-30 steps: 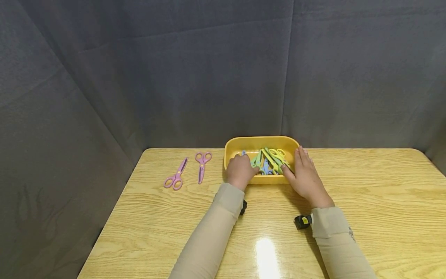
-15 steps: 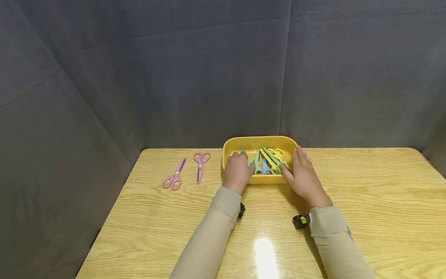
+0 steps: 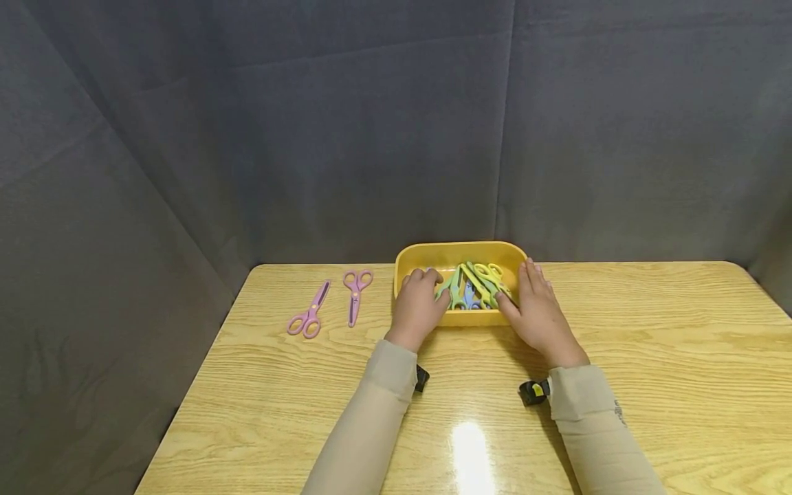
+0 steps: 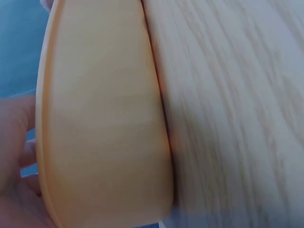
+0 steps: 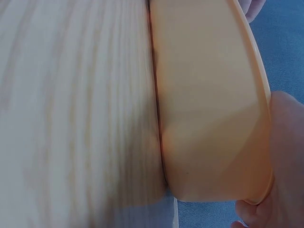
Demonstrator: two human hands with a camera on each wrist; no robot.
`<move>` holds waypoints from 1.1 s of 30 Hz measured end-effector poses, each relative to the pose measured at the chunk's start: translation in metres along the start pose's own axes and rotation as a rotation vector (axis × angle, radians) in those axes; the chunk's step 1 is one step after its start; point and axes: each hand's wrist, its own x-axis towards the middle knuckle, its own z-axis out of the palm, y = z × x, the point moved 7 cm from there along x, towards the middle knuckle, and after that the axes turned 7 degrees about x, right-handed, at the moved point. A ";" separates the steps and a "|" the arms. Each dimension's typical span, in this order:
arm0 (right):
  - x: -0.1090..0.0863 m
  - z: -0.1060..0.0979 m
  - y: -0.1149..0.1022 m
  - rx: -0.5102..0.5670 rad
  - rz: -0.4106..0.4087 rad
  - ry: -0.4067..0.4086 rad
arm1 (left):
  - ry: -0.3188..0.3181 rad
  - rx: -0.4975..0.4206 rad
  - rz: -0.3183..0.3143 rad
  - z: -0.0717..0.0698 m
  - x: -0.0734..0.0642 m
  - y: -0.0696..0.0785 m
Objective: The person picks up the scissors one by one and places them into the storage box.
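A yellow plastic bin (image 3: 460,319) stands at the table's back edge. Inside are several pairs of child-size scissors, among them yellow scissors (image 3: 489,273), green scissors (image 3: 456,283) and blue scissors (image 3: 471,297). My left hand (image 3: 416,308) reaches over the front wall into the bin's left part, thumb and index finger apart; its other fingertips are hidden. In the left wrist view, loosely bent fingers show behind the bin wall (image 4: 104,104). My right hand (image 3: 543,316) holds the bin's right end, thumb inside and fingers along the outside.
Two pairs of pink scissors lie left of the bin on the wooden table (image 3: 278,385): one pink pair (image 3: 311,311) slanted, the other pink pair (image 3: 355,297) with its blades toward me. A dark curtain (image 3: 371,137) hangs right behind the table.
My left hand has shifted slightly left and back within the bin, and its thumb and index finger have spread apart. The right hand keeps its place on the bin.
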 end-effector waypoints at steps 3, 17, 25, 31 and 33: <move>0.000 0.000 0.001 -0.002 0.002 0.002 | 0.001 -0.050 0.014 -0.002 -0.003 -0.003; 0.001 0.001 0.003 0.004 -0.006 0.018 | 0.104 -0.156 -0.035 -0.016 -0.019 -0.029; 0.000 0.000 0.001 0.005 -0.001 0.001 | 0.245 -0.165 -0.091 -0.032 -0.021 -0.062; -0.002 -0.002 -0.002 0.010 -0.008 0.009 | 0.239 -0.201 -0.199 -0.037 -0.023 -0.089; -0.002 -0.002 -0.001 0.007 -0.011 0.012 | 0.234 -0.208 -0.226 -0.038 -0.024 -0.095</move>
